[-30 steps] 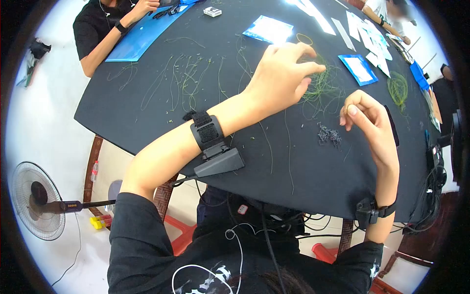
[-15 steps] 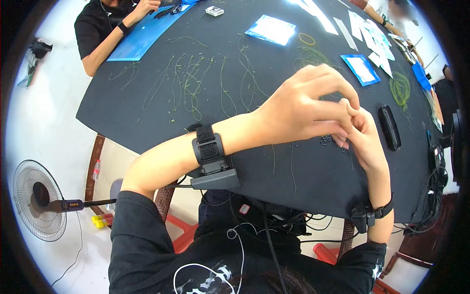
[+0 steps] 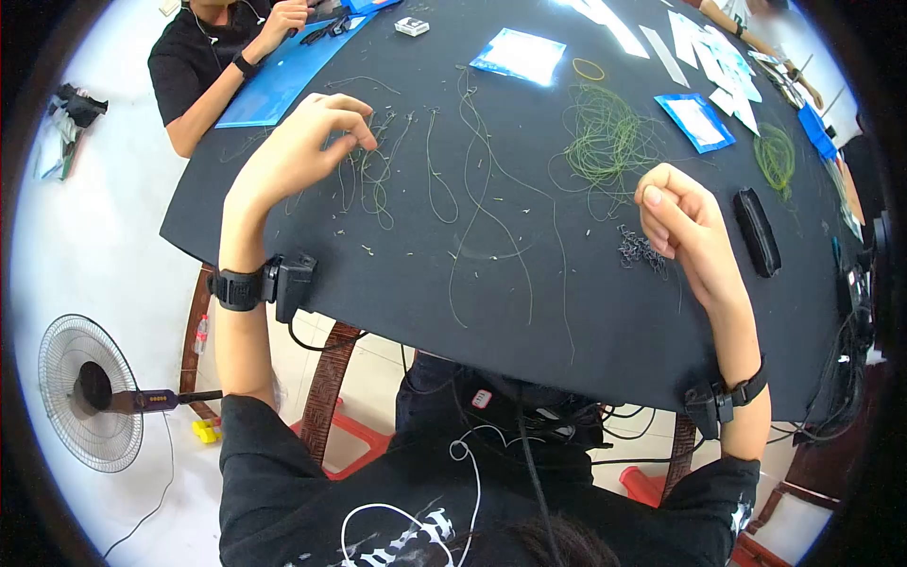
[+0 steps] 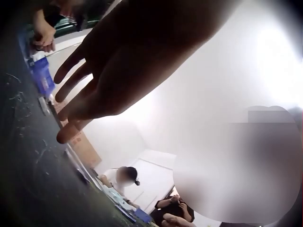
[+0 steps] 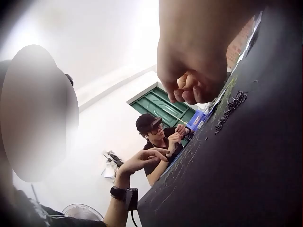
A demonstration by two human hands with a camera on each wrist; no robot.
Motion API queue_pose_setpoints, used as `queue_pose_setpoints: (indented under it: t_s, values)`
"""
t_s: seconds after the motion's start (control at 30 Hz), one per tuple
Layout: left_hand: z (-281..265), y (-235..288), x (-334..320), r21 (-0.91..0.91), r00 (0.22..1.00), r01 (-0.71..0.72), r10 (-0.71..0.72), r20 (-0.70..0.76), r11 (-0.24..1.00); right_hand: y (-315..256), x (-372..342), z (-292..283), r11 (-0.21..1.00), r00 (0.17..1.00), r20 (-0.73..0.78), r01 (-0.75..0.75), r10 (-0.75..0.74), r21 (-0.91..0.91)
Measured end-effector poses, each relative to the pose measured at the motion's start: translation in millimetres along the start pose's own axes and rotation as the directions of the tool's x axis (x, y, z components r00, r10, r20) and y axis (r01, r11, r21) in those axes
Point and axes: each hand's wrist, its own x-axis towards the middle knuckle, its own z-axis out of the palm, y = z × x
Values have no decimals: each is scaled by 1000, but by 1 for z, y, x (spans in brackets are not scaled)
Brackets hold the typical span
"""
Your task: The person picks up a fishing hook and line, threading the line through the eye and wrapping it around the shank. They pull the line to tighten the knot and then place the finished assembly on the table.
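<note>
In the head view my left hand (image 3: 300, 149) hovers over the left part of the dark table, fingers loosely extended, beside thin green strands (image 3: 383, 205). Nothing shows in its fingers there or in the left wrist view, where the hand (image 4: 123, 71) hangs above the tabletop. My right hand (image 3: 690, 227) is raised with curled fingers, the thumb against the index finger; whether something tiny is between them is hidden. Next to it lie a pile of small dark pieces (image 3: 641, 249) and a green thread tangle (image 3: 609, 137). The right wrist view shows its curled fingers (image 5: 193, 93).
Long thin strands (image 3: 487, 189) cross the middle of the table (image 3: 378, 293). A black case (image 3: 757, 232) lies right of my right hand. Blue-edged packets (image 3: 695, 123), a yellow ring (image 3: 588, 69) and white strips (image 3: 664, 55) lie farther back. Another person (image 3: 203, 71) sits at the upper left.
My left hand went from the green tangle to my right hand's fingertips, then far left over the strands. The right hand stayed nearly in place, its fingers still curled.
</note>
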Motion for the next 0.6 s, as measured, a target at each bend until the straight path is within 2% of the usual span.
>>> queue_pose_setpoints:
  t_s: [0.2, 0.3, 0.37, 0.47, 0.6]
  values:
    - [7, -8, 2, 14, 999, 26, -27, 47, 1000, 3, 0, -2, 999, 1000, 3, 7, -7, 35]
    - [6, -10, 1, -68, 997, 37, -33, 67, 997, 5, 1, -3, 999, 1000, 0, 7, -7, 34]
    - [3, -11, -3, -127, 1000, 23, -24, -7, 992, 7, 2, -4, 999, 1000, 5, 5, -5, 42]
    - [-3, -7, -15, -112, 1000, -19, 17, -23, 994, 7, 2, -4, 999, 1000, 6, 8, -9, 35]
    - [-6, -4, -32, -103, 1000, 5, -5, 3, 995, 9, 3, -3, 1000, 1000, 6, 2, -2, 20]
